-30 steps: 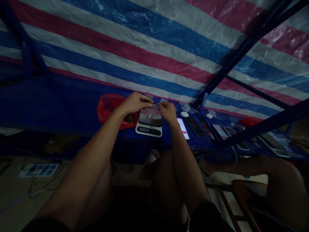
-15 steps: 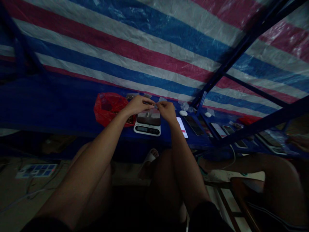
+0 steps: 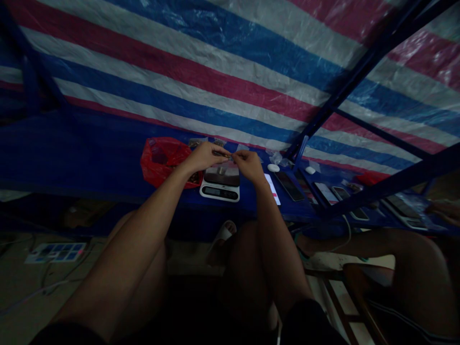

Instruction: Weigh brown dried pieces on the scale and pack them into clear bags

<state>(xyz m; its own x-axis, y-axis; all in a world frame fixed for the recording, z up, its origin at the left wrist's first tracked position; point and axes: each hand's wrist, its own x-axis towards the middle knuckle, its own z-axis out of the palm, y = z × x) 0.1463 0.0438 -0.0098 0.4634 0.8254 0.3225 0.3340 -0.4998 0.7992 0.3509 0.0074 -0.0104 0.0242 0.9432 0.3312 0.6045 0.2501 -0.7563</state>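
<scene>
Above a small white digital scale (image 3: 220, 191), my left hand (image 3: 204, 157) and my right hand (image 3: 247, 164) meet fingertip to fingertip. Both are closed in a pinch. Something small and partly brownish shows between the fingertips, too small and dark to name. A small metallic item (image 3: 222, 170) is on the scale's dark pan, below the hands. Left of the scale lies an open red plastic bag (image 3: 154, 165), with small brownish pieces (image 3: 195, 178) at its right side, partly behind my left wrist.
Small clear bags (image 3: 197, 143) with brownish contents lie behind my hands. To the right are a lit phone (image 3: 272, 190), a dark phone (image 3: 288, 186) and a white oval case (image 3: 273, 168). A blue frame post (image 3: 316, 122) rises beyond. Another person's knee (image 3: 424, 254) is at right.
My hands stay almost in place, with the fingers shifting slightly. A little more of the brownish bit shows between the fingertips. The view has moved very slightly.
</scene>
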